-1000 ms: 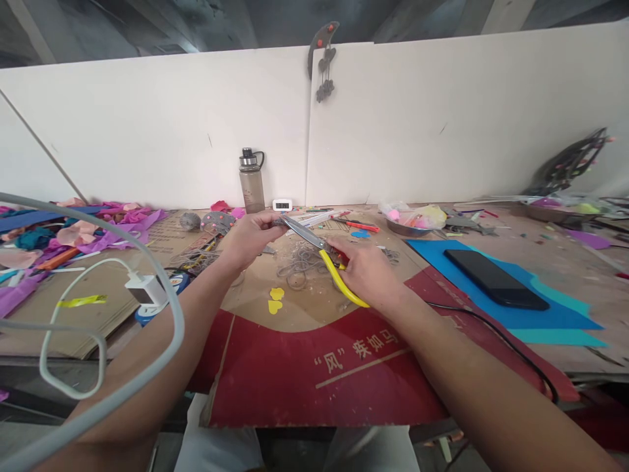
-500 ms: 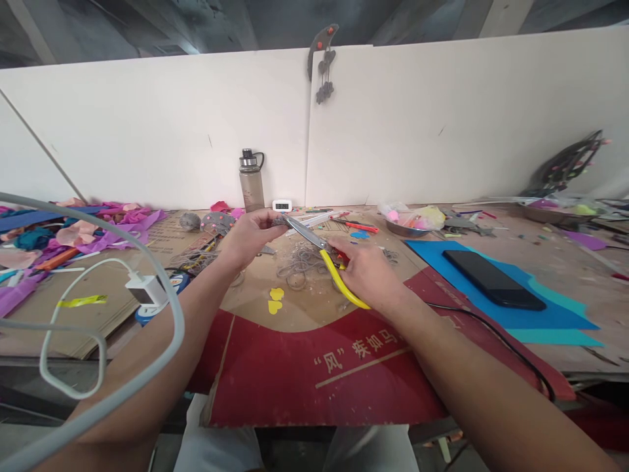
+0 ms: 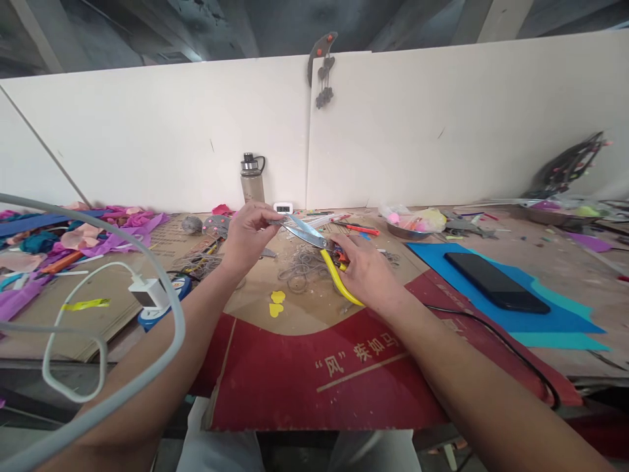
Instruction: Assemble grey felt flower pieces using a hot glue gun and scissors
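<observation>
Head view: at twelve o'clock from you, above the cardboard [image 3: 275, 387], your right hand [image 3: 366, 265] grasps the yellow-handled scissors [image 3: 324, 244], blades pointing to ten o'clock. Your left hand [image 3: 249, 237] pinches a small grey piece [image 3: 278, 223] by the blade tips. Yellow cutouts [image 3: 277, 303] lie at seven o'clock from the scissors' pivot.

You had spread the blades of the yellow-handled scissors [image 3: 323, 243] wider and shifted your left hand [image 3: 249, 233] over the foot of the bottle [image 3: 252, 181].
</observation>
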Demonstrator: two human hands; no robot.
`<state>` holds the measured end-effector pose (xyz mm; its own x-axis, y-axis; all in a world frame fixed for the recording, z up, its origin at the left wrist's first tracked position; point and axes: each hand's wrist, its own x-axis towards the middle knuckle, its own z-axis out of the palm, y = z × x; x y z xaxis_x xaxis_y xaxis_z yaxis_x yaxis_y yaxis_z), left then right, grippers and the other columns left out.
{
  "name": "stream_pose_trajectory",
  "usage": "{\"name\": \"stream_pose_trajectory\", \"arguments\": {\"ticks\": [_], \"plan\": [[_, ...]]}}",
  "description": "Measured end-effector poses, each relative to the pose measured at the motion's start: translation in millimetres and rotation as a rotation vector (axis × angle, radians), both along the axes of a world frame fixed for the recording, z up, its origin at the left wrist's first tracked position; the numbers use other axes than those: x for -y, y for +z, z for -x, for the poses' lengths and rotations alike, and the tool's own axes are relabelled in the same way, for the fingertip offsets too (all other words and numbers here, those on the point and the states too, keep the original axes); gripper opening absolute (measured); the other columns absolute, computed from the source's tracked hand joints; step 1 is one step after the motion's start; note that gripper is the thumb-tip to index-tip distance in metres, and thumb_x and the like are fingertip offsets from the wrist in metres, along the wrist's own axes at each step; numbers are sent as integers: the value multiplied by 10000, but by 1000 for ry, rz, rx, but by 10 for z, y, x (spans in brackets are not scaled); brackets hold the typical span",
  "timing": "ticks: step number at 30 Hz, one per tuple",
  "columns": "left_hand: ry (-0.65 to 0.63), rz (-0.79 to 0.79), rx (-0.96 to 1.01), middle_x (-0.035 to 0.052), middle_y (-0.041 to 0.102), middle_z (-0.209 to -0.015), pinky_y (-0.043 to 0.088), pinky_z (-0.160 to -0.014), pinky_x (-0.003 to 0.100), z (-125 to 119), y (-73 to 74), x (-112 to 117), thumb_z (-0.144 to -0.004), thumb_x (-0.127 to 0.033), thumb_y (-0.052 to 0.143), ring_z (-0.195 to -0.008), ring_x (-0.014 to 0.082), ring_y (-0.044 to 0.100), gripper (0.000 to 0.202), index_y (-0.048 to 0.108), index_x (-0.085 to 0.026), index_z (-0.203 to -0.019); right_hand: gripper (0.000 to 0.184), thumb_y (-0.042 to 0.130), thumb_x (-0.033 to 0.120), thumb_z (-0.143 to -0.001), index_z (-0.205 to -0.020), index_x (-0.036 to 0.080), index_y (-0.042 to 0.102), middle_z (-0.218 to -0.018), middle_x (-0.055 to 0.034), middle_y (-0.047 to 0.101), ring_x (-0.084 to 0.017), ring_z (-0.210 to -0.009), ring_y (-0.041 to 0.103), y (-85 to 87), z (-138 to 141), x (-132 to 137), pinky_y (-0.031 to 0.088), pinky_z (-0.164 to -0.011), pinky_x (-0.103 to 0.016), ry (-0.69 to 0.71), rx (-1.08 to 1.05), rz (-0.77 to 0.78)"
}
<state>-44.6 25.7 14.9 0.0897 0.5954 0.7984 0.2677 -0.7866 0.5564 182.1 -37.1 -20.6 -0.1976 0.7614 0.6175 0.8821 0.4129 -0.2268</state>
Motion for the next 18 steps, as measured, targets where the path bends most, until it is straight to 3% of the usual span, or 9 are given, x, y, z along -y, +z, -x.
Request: {"name": "stream_pose_trajectory", "arguments": {"ticks": [4,10,14,18], "plan": [[181,-179,-126,52,652,-938,501,-808,310,21,6,33,-757,-150,671,-950,173,606,115,729,-222,-824,351,536,286,-842,-1184,218,576,-995,-103,637,-255,-931,586,-9,16,-2,428,-738,-319,-7,4,-34],[258,-236,-156,42,659,-941,490,-875,333,24,27,80,-742,-108,671,-974,179,601,156,725,-230,-823,354,535,283,-842,-1191,231,567,-992,-97,636,-254,-929,589,-29,4,-6,425,-709,-312,-15,3,-25],[176,-186,-104,45,647,-921,497,-831,320,11,16,64,-752,-152,673,-935,178,605,113,721,-222,-826,380,542,263,-834,-1209,212,566,-1024,-104,652,-247,-922,592,-39,-7,-27,431,-745,-322,49,-68,-12],[20,38,-40,28,622,-833,476,-665,273,-5,-6,56,-787,-232,653,-711,128,566,206,714,-216,-983,309,521,359,-872,-1124,193,590,-882,-58,675,-191,-741,586,-30,-11,-57,430,-685,-301,125,-242,85]]}}
